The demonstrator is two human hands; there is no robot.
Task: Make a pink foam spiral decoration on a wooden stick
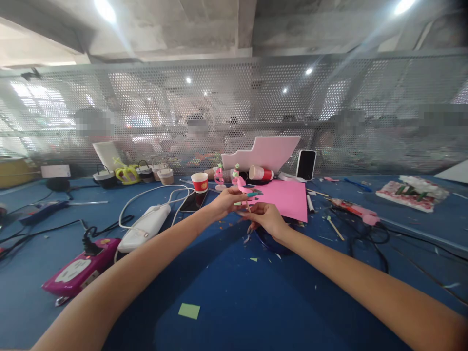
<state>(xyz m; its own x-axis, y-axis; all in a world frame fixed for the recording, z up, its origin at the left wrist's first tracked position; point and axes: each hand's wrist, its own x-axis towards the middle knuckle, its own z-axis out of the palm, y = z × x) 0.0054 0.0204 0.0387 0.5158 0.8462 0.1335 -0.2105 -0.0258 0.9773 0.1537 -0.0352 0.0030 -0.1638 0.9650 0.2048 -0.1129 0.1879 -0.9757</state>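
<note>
My left hand (pixel 227 201) is closed, its fingers pinching a small pink figure (pixel 240 182) with green bits on top, curved like a flamingo. My right hand (pixel 269 218) is just beside it, lower, with fingertips pinched on a thin pale stick (pixel 248 206) under the figure. Whether the stick is joined to the figure is too small to tell. A similar pink figure (pixel 220 176) stands upright on a small base just behind my left hand. Beyond my right hand lies a bright pink sheet (pixel 288 197).
A red-and-white paper cup (pixel 199 183) stands near a dark phone (pixel 193 201); another cup (pixel 261 173) lies sideways. Left are a white power bank (pixel 146 226) and purple power strip (pixel 82 268). A pink glue gun (pixel 356 211) with cable lies right. A green paper piece (pixel 189 311) lies in front.
</note>
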